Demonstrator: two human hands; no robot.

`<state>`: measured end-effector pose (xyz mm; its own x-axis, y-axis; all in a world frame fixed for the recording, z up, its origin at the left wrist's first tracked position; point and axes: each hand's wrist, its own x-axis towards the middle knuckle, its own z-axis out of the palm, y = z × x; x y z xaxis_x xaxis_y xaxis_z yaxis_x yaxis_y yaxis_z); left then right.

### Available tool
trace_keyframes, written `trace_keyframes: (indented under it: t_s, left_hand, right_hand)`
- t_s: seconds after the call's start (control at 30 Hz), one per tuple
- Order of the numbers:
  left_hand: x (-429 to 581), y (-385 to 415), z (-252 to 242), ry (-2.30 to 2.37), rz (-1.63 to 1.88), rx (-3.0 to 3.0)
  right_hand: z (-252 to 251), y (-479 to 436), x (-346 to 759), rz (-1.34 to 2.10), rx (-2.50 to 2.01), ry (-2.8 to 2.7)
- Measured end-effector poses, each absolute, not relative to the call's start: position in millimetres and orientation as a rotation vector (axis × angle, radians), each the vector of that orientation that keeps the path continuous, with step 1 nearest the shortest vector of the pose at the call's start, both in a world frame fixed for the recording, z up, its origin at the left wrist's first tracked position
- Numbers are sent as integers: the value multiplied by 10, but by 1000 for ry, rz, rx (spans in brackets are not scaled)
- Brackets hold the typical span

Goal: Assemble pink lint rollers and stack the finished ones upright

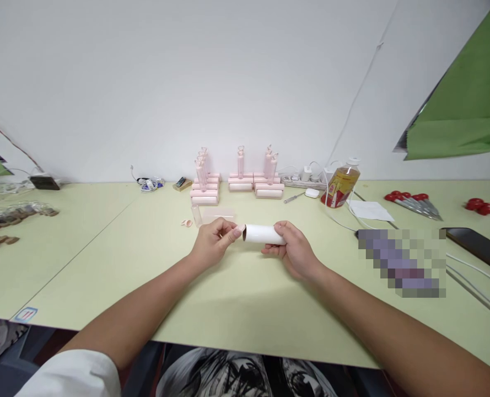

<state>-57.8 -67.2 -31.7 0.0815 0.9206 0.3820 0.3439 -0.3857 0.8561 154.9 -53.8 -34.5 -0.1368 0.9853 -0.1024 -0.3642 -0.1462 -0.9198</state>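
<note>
A white paper roll with a brown cardboard core point(262, 234), like a lint roller refill, lies level above the table. My right hand point(297, 251) is closed around its right end. At the roll's left opening, my left hand point(214, 241) pinches a small pale pink piece point(240, 228); whether it enters the core, I cannot tell. Just beyond my left hand are a clear pinkish cover point(220, 213), an upright translucent tube point(196, 215) and a small pink ring-like part point(187, 223).
Several pink lint rollers point(240, 186) with upright handles stand along the wall. Rightward are a screwdriver point(293, 198), a bottle point(340, 184), paper point(370, 210), red-handled tools point(414, 203), cables and a black phone point(478, 248). Wrapped brown items point(13, 216) lie far left.
</note>
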Motion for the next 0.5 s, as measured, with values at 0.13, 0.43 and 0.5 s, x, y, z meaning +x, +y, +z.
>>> trace_keyframes:
  t_s: [0.13,0.43,0.5]
  left_hand:
    - [-546,-694,-350,1272,1334,1850]
    - [-543,-709,-358,1234,1330,1913]
    - [-533,-718,-358,1208,1458,1920]
  right_hand:
    - [-340,-582,1540,1627,-922,-946]
    - [-321,-595,1532,1690,-898,-971]
    - [-319,-584,1532,1685,-896,-947]
